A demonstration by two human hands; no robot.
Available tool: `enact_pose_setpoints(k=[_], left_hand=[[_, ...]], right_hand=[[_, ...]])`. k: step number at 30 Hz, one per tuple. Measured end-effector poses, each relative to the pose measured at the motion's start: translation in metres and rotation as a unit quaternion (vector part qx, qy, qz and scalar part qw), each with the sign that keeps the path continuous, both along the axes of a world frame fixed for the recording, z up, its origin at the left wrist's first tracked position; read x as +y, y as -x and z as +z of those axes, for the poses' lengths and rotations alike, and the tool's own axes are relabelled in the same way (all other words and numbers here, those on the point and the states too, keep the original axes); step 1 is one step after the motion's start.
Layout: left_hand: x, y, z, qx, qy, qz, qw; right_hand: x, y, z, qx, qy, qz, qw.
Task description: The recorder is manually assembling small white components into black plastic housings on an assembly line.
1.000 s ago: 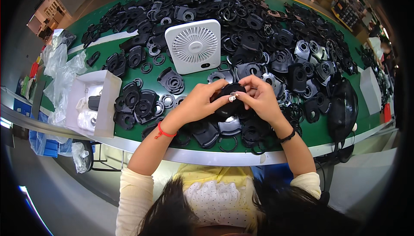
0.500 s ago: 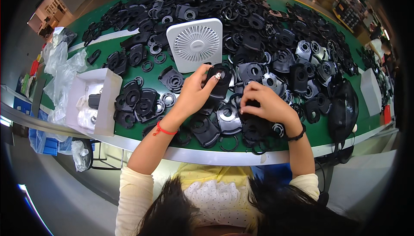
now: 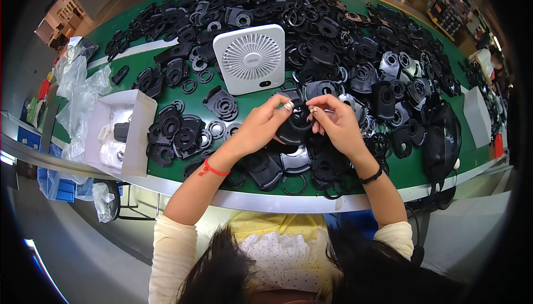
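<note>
My left hand is closed on the left side of a black plastic part, a rounded plate with a round opening. Close beside it, my right hand pinches a black ring at the part's upper right, thumb and forefinger together. Whether the ring lies in the opening or just over it, I cannot tell. The held part hangs above loose black plates and rings near the table's front edge.
A white square fan stands behind my hands. Black plates and rings are heaped across the green table. An open white box with small items is at left, a black bag at right.
My right hand has risen from the loose parts to the held part, bringing the ring against it. My left hand has brought the part slightly lower and tilted it.
</note>
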State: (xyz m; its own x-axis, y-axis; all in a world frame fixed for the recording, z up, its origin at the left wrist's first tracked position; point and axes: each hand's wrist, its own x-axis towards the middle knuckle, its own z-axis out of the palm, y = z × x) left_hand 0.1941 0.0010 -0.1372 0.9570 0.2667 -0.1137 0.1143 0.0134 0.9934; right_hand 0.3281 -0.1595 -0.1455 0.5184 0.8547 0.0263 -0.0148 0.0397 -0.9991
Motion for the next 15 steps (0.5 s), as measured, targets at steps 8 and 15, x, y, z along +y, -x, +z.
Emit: enact_pose_setpoints(k=[8, 15], left_hand=[[0.003, 0.0, -0.004, -0.035, -0.195, -0.019, 0.98], [-0.003, 0.0, -0.013, -0.122, -0.294, -0.057, 0.946]], right_hand=[[0.003, 0.012, 0.003, -0.092, -0.015, -0.063, 0.994], [0.001, 0.01, 0.006, -0.119, 0.043, -0.015, 0.992]])
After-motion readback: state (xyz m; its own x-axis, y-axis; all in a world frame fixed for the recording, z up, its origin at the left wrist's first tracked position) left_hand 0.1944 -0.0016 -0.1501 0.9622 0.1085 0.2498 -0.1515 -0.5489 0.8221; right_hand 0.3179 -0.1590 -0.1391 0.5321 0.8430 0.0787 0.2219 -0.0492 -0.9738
